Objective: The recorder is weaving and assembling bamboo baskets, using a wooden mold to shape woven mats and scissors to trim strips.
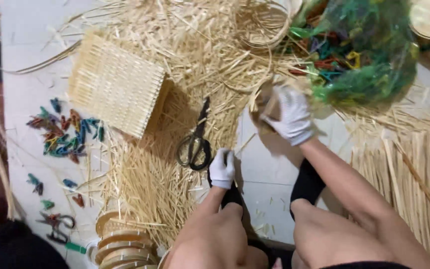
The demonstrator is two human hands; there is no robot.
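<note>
My left hand (222, 169), in a white glove, rests low on the white floor beside black scissors (195, 144); its fingers are curled and I cannot see anything in it. My right hand (290, 115), also gloved, is closed around a small bundle of pale bamboo strips (264, 102) at the edge of a big heap of bamboo slivers (195, 55). A woven bamboo mat piece (115, 84) lies to the left of the scissors.
A green net bag (364, 50) of coloured clothespins sits at the top right. Loose coloured clothespins (65, 134) lie scattered on the left. Stacked bamboo rings (123, 244) stand at the bottom. Long bamboo strips (409, 169) cover the right. Another person's dark clothing (6, 244) is at the lower left.
</note>
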